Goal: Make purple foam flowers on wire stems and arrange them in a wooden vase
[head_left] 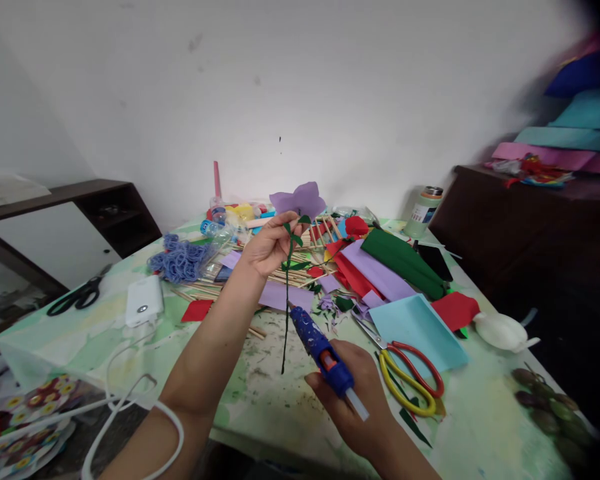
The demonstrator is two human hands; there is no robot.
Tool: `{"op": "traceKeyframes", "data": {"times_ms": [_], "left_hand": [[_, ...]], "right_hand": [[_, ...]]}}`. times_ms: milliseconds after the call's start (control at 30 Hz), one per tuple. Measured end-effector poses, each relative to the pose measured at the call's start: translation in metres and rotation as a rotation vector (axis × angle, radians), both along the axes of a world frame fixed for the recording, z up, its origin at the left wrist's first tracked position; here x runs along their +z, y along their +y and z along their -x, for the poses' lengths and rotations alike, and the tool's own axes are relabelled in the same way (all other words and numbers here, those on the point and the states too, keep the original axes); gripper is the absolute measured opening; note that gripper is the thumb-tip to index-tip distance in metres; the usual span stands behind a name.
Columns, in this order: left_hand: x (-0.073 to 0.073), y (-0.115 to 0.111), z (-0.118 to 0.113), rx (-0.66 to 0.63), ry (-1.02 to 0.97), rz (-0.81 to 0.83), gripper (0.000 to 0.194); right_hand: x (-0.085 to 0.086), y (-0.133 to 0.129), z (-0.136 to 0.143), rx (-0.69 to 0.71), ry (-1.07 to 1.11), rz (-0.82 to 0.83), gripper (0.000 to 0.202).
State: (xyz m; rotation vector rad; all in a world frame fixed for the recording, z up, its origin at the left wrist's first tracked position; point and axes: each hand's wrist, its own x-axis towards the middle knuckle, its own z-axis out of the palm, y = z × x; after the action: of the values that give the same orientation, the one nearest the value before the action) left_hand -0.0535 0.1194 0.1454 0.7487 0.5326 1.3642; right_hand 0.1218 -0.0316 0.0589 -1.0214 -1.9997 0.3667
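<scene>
My left hand [273, 245] pinches the upper part of a thin green stem [287, 313] with small green leaves. A purple paper flower [300, 199] tops the stem, just above my fingers. The stem hangs down roughly upright over the table. My right hand [357, 393] is wrapped round a blue glue gun [320, 347], with a white glue stick coming out of its back end. The gun's tip is at or very near the middle of the stem; whether they touch is not clear.
Scissors with red and yellow handles [413, 380] lie by a light blue sheet [417, 333] on the right. Left are a white power bank [144, 301], black scissors [83, 293] and blue curly strands [183, 259]. Behind stand coloured paper rolls [405, 262] and a bottle [424, 212]. Grapes [550, 407] lie right.
</scene>
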Motion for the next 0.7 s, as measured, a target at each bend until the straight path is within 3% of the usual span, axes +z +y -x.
{"op": "traceKeyframes", "data": {"times_ms": [700], "left_hand": [[-0.0017, 0.0034, 0.0036, 0.005, -0.019, -0.022, 0.03]], "right_hand": [[0.0003, 0.0021, 0.0038, -0.003, -0.014, 0.005, 0.03]]}}
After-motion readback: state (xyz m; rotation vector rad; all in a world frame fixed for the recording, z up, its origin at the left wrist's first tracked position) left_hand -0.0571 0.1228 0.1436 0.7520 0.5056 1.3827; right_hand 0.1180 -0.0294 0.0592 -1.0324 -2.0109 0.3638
